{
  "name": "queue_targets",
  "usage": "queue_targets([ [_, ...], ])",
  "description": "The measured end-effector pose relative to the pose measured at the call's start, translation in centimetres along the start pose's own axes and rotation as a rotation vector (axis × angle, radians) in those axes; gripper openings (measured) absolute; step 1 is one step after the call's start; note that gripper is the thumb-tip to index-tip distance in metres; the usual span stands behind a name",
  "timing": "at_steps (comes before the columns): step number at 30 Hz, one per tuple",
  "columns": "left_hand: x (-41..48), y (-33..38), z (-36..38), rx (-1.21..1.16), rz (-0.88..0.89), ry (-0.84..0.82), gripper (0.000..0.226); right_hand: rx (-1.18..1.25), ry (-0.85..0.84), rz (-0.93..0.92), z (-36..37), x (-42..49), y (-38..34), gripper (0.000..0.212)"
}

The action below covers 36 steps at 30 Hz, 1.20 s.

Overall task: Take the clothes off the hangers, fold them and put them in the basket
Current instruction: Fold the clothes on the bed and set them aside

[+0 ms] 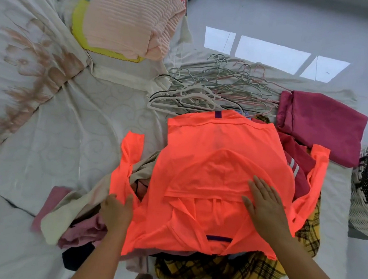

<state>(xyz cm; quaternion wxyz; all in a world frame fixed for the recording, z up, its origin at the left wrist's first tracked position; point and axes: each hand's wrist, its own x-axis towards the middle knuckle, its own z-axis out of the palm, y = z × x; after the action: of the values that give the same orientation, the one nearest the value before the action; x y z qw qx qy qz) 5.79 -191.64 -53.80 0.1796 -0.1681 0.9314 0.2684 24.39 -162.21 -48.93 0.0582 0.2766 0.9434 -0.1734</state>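
The orange shirt (216, 163) lies spread on top of a pile of clothes (234, 271) on the bed (50, 112), right in front of the person; its long axis runs from 12 to 6 o'clock, and its sleeves stick out towards 9 and 3. The left hand (117, 211) is at the shirt's 8 o'clock edge, fingers curled round the fabric just below the left sleeve (132, 155); the right hand (265, 208) lies flat on the body of the shirt at about 4 o'clock, fingers straight, pressing and holding nothing. The next fold probably brings that left side across towards 3 o'clock, so the left hand is the nearer one and the flat right hand serves as anchor; the right sleeve (318, 170) lies free beyond it. The basket (357, 208) stands off the bed at 3 o'clock, nearer the right hand; the bare hangers (214, 91) lie heaped at 12.
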Motion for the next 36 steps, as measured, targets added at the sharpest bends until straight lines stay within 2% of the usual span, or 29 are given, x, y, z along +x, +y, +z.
queue_targets([
  [1,0.9,-0.9,-0.3,-0.016,-0.134,-0.036,0.060,0.052,0.020,-0.024,0.0,0.3,-0.8,0.091],
  [3,2.3,-2.5,-0.6,-0.155,-0.267,-0.099,0.064,0.176,0.018,-0.089,0.4,0.8,-2.9,0.086],
  [5,3.0,-3.3,-0.7,-0.223,-0.311,-0.152,0.063,0.250,-0.015,-0.175,1.2,1.1,-5.6,0.078],
  [7,3.6,-4.1,-0.5,-0.196,-0.330,-0.184,0.063,0.259,-0.014,-0.255,2.4,1.2,-7.9,0.072],
  [9,4.0,-4.7,-0.6,-0.228,-0.355,-0.233,0.061,0.208,-0.058,-0.306,3.6,1.1,-9.5,0.084],
  [12,4.2,-4.5,-1.7,-0.402,-0.410,-0.288,0.040,0.158,-0.303,-0.262,4.8,0.6,-9.6,0.122],
  [14,3.6,-3.4,-2.8,-0.641,-0.446,-0.296,0.033,0.194,-0.341,-0.221,4.9,0.6,-9.3,0.126],
  [16,2.6,-2.1,-4.1,-0.928,-0.419,-0.335,0.029,0.340,-0.302,-0.160,4.3,0.4,-9.6,0.108],
  [17,2.2,-1.5,-4.6,-1.008,-0.365,-0.333,0.031,0.445,-0.276,-0.109,3.6,0.5,-9.9,0.087],
  [19,1.6,0.3,-5.4,-1.041,-0.232,-0.326,0.028,0.678,-0.250,0.023,2.2,0.6,-10.3,0.046],
  [20,1.0,1.7,-5.8,-1.043,-0.149,-0.346,0.022,0.807,-0.249,0.093,1.7,0.9,-10.6,0.039],
  [22,-0.8,5.3,-5.8,-0.999,0.049,-0.412,0.015,1.063,-0.237,0.216,1.0,1.7,-10.7,0.035],
  [24,-3.7,9.3,-5.3,-0.789,0.302,-0.500,0.018,1.343,-0.222,0.344,0.2,2.6,-10.5,0.040],
  [27,-9.7,13.6,-3.5,-0.366,0.731,-0.863,0.029,1.705,-0.173,0.532,-1.0,3.2,-8.4,0.052],
  [29,-12.3,13.7,-1.7,-0.120,0.884,-1.036,0.035,1.819,-0.199,0.613,-1.7,3.0,-6.3,0.064],
  [30,-12.9,13.0,-1.1,-0.060,0.881,-1.028,0.041,1.822,-0.233,0.642,-1.8,2.7,-5.4,0.068],
  [31,-12.8,11.8,-0.5,-0.022,0.863,-0.946,0.051,1.814,-0.269,0.676,-1.7,2.3,-4.5,0.068],
  [34,-11.0,6.5,0.2,0.085,0.805,-0.519,0.076,1.756,-0.327,0.741,-1.3,1.4,-3.6,0.053],
  [35,-10.4,4.9,0.3,0.128,0.803,-0.438,0.079,1.747,-0.319,0.737,-1.1,1.3,-3.5,0.057],
  [36,-10.0,3.5,0.4,0.162,0.799,-0.421,0.078,1.725,-0.327,0.732,-0.8,1.3,-3.5,0.070],
])
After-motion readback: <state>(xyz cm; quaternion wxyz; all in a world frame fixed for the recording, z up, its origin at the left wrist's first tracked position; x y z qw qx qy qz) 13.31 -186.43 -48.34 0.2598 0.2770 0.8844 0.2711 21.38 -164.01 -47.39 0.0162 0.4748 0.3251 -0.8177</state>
